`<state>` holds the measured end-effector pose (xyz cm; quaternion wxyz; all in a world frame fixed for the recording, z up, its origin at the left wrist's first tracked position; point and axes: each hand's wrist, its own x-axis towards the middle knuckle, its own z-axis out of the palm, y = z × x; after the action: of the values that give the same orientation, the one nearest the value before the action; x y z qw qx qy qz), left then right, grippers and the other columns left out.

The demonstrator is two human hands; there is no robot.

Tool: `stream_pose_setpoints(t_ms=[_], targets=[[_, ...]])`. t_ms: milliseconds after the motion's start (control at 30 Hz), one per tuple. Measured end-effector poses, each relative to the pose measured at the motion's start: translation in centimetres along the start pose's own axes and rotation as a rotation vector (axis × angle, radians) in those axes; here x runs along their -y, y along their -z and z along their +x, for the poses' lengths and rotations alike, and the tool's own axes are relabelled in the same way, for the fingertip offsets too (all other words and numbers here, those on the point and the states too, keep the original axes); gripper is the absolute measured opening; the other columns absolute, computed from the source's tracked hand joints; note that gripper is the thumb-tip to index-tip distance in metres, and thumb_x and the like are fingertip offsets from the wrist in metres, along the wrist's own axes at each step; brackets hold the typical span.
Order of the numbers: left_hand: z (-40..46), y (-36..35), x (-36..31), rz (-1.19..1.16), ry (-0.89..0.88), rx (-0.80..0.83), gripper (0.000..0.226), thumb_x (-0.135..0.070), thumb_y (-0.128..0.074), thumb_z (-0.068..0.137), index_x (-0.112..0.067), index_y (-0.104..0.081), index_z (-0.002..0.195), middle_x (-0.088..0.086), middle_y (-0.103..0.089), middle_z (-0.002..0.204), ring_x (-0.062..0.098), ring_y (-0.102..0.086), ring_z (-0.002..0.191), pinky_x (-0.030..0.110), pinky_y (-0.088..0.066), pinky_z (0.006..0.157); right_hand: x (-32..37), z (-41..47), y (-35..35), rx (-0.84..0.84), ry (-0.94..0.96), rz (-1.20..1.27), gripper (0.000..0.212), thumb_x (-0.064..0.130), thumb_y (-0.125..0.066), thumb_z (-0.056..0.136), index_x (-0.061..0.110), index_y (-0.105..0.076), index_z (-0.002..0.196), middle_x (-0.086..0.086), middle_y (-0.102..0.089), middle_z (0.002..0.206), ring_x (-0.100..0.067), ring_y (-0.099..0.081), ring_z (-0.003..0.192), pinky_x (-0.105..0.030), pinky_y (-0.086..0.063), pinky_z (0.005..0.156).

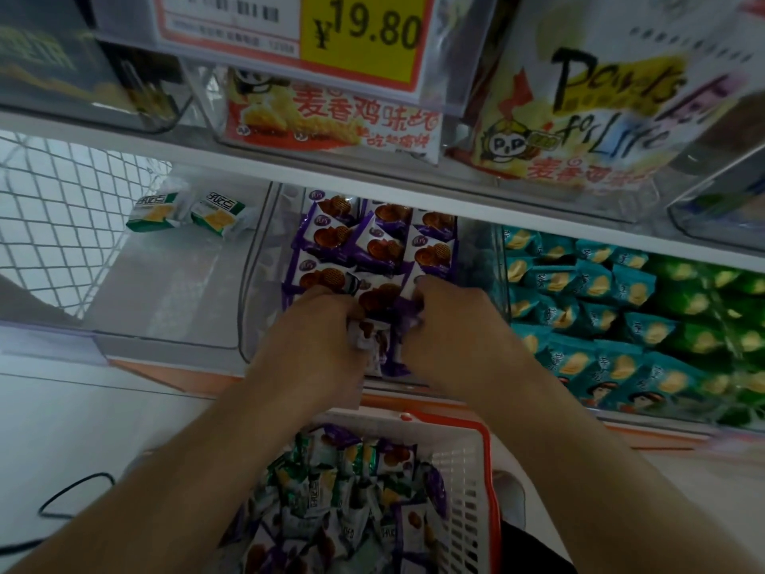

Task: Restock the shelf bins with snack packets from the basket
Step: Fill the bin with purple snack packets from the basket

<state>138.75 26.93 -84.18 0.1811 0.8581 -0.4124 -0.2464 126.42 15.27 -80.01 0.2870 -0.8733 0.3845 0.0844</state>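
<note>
We held a small bunch of purple snack packets [383,345] between both hands at the near end of the middle bin [265,258]. The packets stood on edge, their long axes running roughly from us toward the back of the shelf, though blur hid their exact tilt. Our left hand [314,329] was clenched around the left side of the bunch, and our right hand [451,316] gripped its right side, fingers curled in.

The middle bin, clear plastic, held rows of the same purple packets [368,242] lying face up, filling it from the far wall to our hands. The clear bin on the left [174,325] held only two green-and-white packets [186,211] at its far end, lying flat side by side. The bin on the right [503,263] was packed with teal packets [579,308], with green packets [712,300] just beyond them.

The basket [467,482], white lattice with an orange rim, sat below our forearms and held a loose heap of mixed purple and green-and-white packets.

The shelf above [124,142] carried larger snack bags [331,118] in clear bins and a yellow price tag [364,35] reading 19.80. A white wire mesh panel [62,217] stood at the left, and a black cable [74,495] lay on the pale floor.
</note>
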Motion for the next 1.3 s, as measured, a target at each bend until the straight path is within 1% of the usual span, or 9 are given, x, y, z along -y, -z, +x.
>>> stream_pose_setpoints(t_ms=[233, 367, 500, 700, 833, 933, 1033, 1167, 1300], targets=[[-0.4, 0.2, 0.0, -0.114, -0.003, -0.045, 0.033, -0.022, -0.069, 0.096, -0.025, -0.065, 0.128, -0.006, -0.061, 0.124, 0.014, -0.058, 0.113, 0.011, -0.033, 0.083, 0.4, 0.8, 2.1, -0.016, -0.087, 0.565, 0.027, 0.007, -0.053, 0.094, 0.032, -0.064, 0.095, -0.011, -0.07, 0.092, -0.026, -0.066, 0.074, -0.037, -0.05, 0.061], [-0.4, 0.2, 0.5, -0.201, 0.0, -0.049, 0.03, -0.022, -0.072, 0.093, -0.028, -0.068, 0.122, -0.008, -0.066, 0.114, 0.007, -0.059, 0.1, 0.014, -0.042, 0.085, 0.3, 1.2, 2.4, -0.012, -0.112, 0.762, 0.027, 0.012, -0.059, 0.098, 0.022, -0.06, 0.123, -0.011, -0.07, 0.099, -0.031, -0.07, 0.083, -0.047, -0.063, 0.076], [-0.2, 0.8, 0.7, -0.287, -0.004, -0.044, 0.026, -0.022, -0.073, 0.093, -0.035, -0.068, 0.115, -0.019, -0.062, 0.105, -0.008, -0.055, 0.082, -0.005, -0.038, 0.063, 0.4, 0.7, 2.6, 0.044, -0.115, 1.024, 0.023, 0.008, -0.066, 0.097, 0.015, -0.067, 0.12, -0.012, -0.078, 0.099, -0.029, -0.077, 0.087, -0.041, -0.065, 0.07], [-0.2, 1.9, 0.9, -0.376, -0.014, -0.068, 0.034, -0.023, -0.074, 0.093, -0.04, -0.069, 0.121, -0.022, -0.062, 0.111, -0.007, -0.059, 0.093, -0.004, -0.04, 0.066, 0.3, 0.4, 2.0, -0.264, 0.04, 0.51, 0.036, 0.032, -0.086, 0.083, 0.035, -0.062, 0.11, 0.013, -0.07, 0.096, -0.003, -0.067, 0.082, -0.024, -0.06, 0.066], [-0.2, 2.1, 0.6, -0.384, -0.048, -0.03, 0.034, -0.023, -0.076, 0.091, -0.042, -0.07, 0.118, -0.021, -0.069, 0.108, -0.005, -0.064, 0.091, 0.001, -0.045, 0.066, 0.9, 0.5, 0.9, -0.185, 0.109, 0.362, 0.051, 0.045, -0.084, 0.082, 0.035, -0.059, 0.125, 0.014, -0.059, 0.117, -0.005, -0.062, 0.097, -0.025, -0.054, 0.077], [-0.2, 1.9, 0.6, -0.383, -0.037, -0.018, 0.045, -0.018, -0.075, 0.089, -0.04, -0.067, 0.128, -0.022, -0.067, 0.113, -0.003, -0.063, 0.093, 0.001, -0.041, 0.072, 1.0, 0.6, 1.0, 0.06, 0.124, 0.55, 0.047, 0.022, -0.078, 0.093, 0.031, -0.058, 0.135, 0.013, -0.064, 0.121, -0.009, -0.071, 0.098, -0.035, -0.061, 0.088], [-0.2, 2.1, 0.7, -0.373, -0.037, 0.012, 0.049, -0.015, -0.072, 0.091, -0.042, -0.065, 0.131, -0.031, -0.061, 0.103, -0.01, -0.058, 0.089, 0.0, -0.037, 0.072, 0.4, 0.8, 0.9, 0.08, 0.187, 0.508, 0.053, -0.006, -0.065, 0.094, 0.025, -0.059, 0.136, 0.009, -0.066, 0.122, -0.008, -0.07, 0.095, -0.026, -0.06, 0.083], [-0.5, 2.1, 0.7, -0.323, -0.054, 0.011, 0.046, -0.012, -0.067, 0.094, -0.037, -0.065, 0.133, -0.024, -0.065, 0.11, -0.008, -0.057, 0.09, -0.003, -0.037, 0.068, -0.5, 1.0, 0.6, -0.021, 0.281, 0.209, 0.067, -0.009, -0.066, 0.088, 0.034, -0.055, 0.139, 0.019, -0.056, 0.127, -0.004, -0.061, 0.103, -0.017, -0.053, 0.08], [-0.8, 2.1, 0.8, -0.279, -0.076, 0.016, 0.047, -0.008, -0.064, 0.095, -0.036, -0.066, 0.134, -0.012, -0.068, 0.128, 0.0, -0.059, 0.1, 0.002, -0.041, 0.074, -1.0, 1.7, -0.7, -0.057, 0.449, 0.015, 0.067, -0.004, -0.08, 0.074, 0.026, -0.064, 0.132, 0.01, -0.06, 0.129, -0.009, -0.055, 0.12, -0.015, -0.043, 0.1]])
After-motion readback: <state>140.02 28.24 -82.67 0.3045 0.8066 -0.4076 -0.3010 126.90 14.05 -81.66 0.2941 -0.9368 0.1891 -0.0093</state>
